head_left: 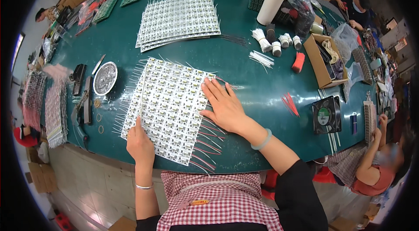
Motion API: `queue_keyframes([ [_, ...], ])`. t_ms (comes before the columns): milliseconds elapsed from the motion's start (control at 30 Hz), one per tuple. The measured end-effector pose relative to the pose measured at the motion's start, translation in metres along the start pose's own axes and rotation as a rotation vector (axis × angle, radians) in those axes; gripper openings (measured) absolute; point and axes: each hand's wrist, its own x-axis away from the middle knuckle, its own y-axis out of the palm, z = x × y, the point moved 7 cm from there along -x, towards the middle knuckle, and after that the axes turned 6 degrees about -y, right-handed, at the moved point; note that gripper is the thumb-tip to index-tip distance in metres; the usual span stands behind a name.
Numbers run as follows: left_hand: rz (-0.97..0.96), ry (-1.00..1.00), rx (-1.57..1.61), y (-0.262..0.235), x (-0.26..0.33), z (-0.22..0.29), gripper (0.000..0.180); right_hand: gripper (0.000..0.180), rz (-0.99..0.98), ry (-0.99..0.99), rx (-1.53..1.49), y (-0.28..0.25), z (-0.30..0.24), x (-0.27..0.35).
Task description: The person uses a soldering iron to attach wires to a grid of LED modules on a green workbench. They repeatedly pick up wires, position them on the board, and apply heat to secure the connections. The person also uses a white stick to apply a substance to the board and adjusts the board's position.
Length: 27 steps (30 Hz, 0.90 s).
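Note:
A white panel of small circuit boards (172,108) lies at a slant on the green table in front of me. Short white wires stick out along its left side, and red and white wires (209,146) trail from its right edge. My right hand (223,105) rests flat on the panel's upper right edge, fingers stretched out. At the panel's lower left my left hand (140,143) is closed, with the index finger pointing up along a thin pale rod (142,93) that lies across the boards. Its grip is partly hidden.
Beyond the panel lies a stack of similar panels (179,19). A foil-like round dish (105,78) and hand tools (83,95) are on the left. To the right are wire bundles (262,41), a white flask (273,1), a cardboard box (321,63) and a black fan (326,115). Other people sit around.

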Motion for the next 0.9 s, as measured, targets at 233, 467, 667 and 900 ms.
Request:
queue_keyframes([
  [233,-0.031,-0.034,-0.054,0.001,-0.001,0.002,0.042,0.076,-0.024,0.016,0.006,-0.015,-0.003,0.007],
  [467,-0.041,-0.032,0.027,0.001,-0.003,0.002,0.041,0.075,-0.006,-0.054,-0.003,-0.003,-0.001,-0.008],
  [667,-0.018,-0.018,0.000,-0.001,-0.005,0.002,0.041,0.076,-0.010,-0.085,0.077,-0.002,-0.003,-0.012],
  [900,-0.017,-0.017,-0.005,0.003,-0.002,-0.002,0.042,0.066,0.062,-0.052,-0.061,0.000,0.001,-0.009],
])
